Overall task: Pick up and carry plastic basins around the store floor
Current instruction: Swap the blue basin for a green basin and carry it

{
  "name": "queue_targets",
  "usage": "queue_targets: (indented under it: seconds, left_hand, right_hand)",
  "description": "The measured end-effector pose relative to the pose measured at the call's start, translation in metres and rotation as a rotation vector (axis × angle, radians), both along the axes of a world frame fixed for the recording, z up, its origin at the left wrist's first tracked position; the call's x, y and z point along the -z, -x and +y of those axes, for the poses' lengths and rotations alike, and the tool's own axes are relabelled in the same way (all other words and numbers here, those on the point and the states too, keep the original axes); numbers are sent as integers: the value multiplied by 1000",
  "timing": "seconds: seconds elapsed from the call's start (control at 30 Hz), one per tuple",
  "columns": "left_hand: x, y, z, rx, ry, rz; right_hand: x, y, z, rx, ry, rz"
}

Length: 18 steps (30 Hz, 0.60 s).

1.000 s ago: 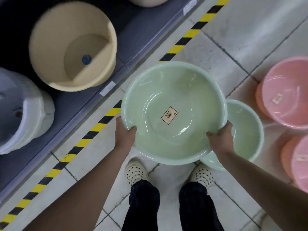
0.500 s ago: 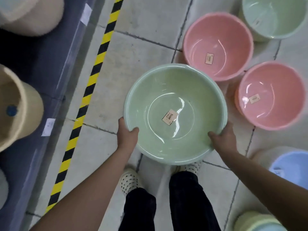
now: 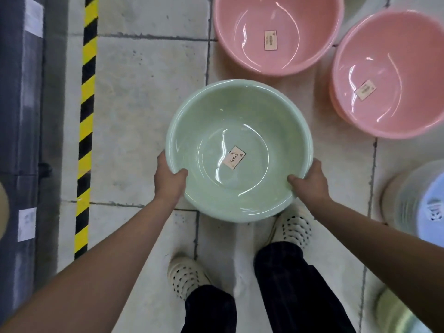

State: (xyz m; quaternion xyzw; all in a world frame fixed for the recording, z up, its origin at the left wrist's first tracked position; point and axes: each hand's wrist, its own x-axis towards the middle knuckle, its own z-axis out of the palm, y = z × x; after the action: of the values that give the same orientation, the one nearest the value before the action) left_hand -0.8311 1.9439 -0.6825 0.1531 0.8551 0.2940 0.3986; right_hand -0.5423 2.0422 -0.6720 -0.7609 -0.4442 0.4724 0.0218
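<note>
The left grip (image 3: 169,179) was closed on the lower left rim of the green basin (image 3: 240,111); its thumb hooked over the lip and lay on the inner wall, the other fingers hidden under the rim. The right grip (image 3: 310,182) clasped the lower right rim the same way, thumb inside and fingers out of sight below; both forearms ran in from the bottom corners of the frame.

The basin sat at the centre of the frame, held between the two grips above the tiled floor (image 3: 144,92); its near edge covered the toe of the right shoe (image 3: 293,230). It was upright and roughly level, mouth towards the camera; being round it had no long axis, though the label (image 3: 234,156) on its bottom ran slantwise from lower left to upper right.

Two pink basins stood at the upper right, one (image 3: 276,51) at the top edge and one (image 3: 394,68) further right, each with a label inside; whether they touched could not be told. A blue basin (image 3: 430,200) showed blurred at the right edge. Yellow-and-black tape (image 3: 87,116) ran up the left part of the frame, beside a dark shelf (image 3: 21,116) at the left edge. The left shoe (image 3: 187,276) was at lower centre, pale and perforated like the right; dark trousers (image 3: 288,284) filled the bottom.
</note>
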Motion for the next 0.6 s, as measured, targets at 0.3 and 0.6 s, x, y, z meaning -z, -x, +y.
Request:
queue_targets:
  seconds: [0.3,0.6]
  left_hand:
    - [47,-11,1,39,32,50]
    - [57,-30,14,-49,171,-71]
  right_hand:
    - [49,-10,-2,-8,28,-7]
    - [52,-29,20,37,-11,-29]
